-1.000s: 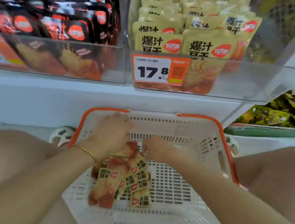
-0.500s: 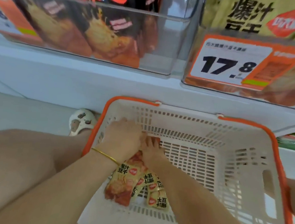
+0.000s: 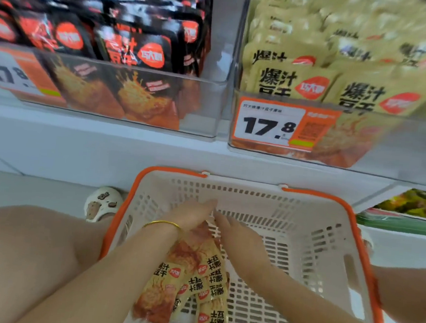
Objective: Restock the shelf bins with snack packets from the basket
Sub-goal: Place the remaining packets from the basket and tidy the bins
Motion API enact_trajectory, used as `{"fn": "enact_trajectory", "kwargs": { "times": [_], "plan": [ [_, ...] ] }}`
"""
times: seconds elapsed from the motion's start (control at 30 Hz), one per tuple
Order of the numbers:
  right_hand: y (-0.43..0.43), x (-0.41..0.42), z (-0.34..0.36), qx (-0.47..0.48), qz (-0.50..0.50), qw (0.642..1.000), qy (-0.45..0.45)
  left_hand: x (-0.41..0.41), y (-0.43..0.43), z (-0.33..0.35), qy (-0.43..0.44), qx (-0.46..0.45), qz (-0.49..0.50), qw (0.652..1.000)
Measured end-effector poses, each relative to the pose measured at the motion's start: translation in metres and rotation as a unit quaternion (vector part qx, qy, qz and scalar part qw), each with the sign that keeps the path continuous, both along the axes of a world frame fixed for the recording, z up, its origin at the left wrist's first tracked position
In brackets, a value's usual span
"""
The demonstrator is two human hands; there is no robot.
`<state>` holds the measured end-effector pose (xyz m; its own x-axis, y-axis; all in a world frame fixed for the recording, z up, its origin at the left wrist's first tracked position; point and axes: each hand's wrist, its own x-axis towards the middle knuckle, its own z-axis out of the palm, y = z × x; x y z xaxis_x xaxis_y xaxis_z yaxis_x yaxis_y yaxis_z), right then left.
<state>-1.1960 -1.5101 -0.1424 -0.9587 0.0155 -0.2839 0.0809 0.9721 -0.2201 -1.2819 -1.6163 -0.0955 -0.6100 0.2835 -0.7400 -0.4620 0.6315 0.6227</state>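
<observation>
White slotted basket (image 3: 249,200) with orange rim; its snack packets (image 3: 196,283) yellow, black characters, round red logos, orange-brown food print; left bin's black packets (image 3: 129,48) carry orange-red logos; price tag (image 3: 282,125) white and orange; sandal (image 3: 102,203) cream, seemingly brown-studded.

I see the left grip (image 3: 191,215) and right grip (image 3: 238,238), fingers straight, tips nearly meeting, over yellow snack packets (image 3: 196,283) inside the white orange-rimmed basket (image 3: 319,196).
</observation>
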Motion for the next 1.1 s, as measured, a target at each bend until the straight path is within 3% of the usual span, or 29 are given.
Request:
{"fn": "enact_trajectory", "kwargs": {
  "times": [0.07,0.1,0.17,0.27,0.4,0.47,0.53,0.57,0.63,0.7,0.77,0.87,1.1],
  "plan": [
    [0.009,0.010,0.034,-0.021,0.004,1.000,0.019,0.002,0.011,0.019,-0.013,0.063,0.054,0.996],
    [0.015,0.015,0.053,-0.061,-0.008,0.998,0.025,0.002,0.014,0.028,0.021,0.058,0.038,0.997],
    [0.031,0.025,0.087,-0.192,-0.078,0.978,0.009,0.005,0.019,0.049,0.101,0.021,-0.045,0.994],
    [0.063,0.039,0.124,-0.340,-0.235,0.910,0.012,0.015,0.026,0.089,0.137,0.032,-0.179,0.974],
    [0.092,0.064,0.159,-0.443,-0.225,0.867,-0.033,0.036,0.041,0.153,0.200,0.104,-0.283,0.932],
    [0.106,0.073,0.187,-0.489,-0.230,0.841,0.032,0.043,0.055,0.180,0.262,0.138,-0.275,0.915],
    [0.122,0.078,0.223,-0.524,-0.247,0.806,0.124,0.045,0.070,0.204,0.320,0.221,-0.185,0.902],
    [0.132,0.078,0.240,-0.518,-0.260,0.794,0.182,0.044,0.079,0.214,0.374,0.253,-0.140,0.881],
    [0.152,0.070,0.267,-0.454,-0.295,0.781,0.313,0.034,0.095,0.228,0.539,0.215,-0.133,0.804],
    [0.172,0.050,0.283,-0.291,-0.329,0.800,0.409,0.019,0.110,0.233,0.651,0.105,-0.198,0.725],
    [0.186,0.026,0.290,-0.133,-0.345,0.830,0.417,0.003,0.125,0.232,0.672,0.011,-0.276,0.687],
    [0.201,-0.005,0.285,-0.078,-0.385,0.865,0.313,-0.005,0.140,0.224,0.647,-0.070,-0.342,0.678],
    [0.232,-0.048,0.244,-0.161,-0.417,0.882,0.154,-0.003,0.142,0.214,0.641,-0.121,-0.345,0.675]
  ]
}}
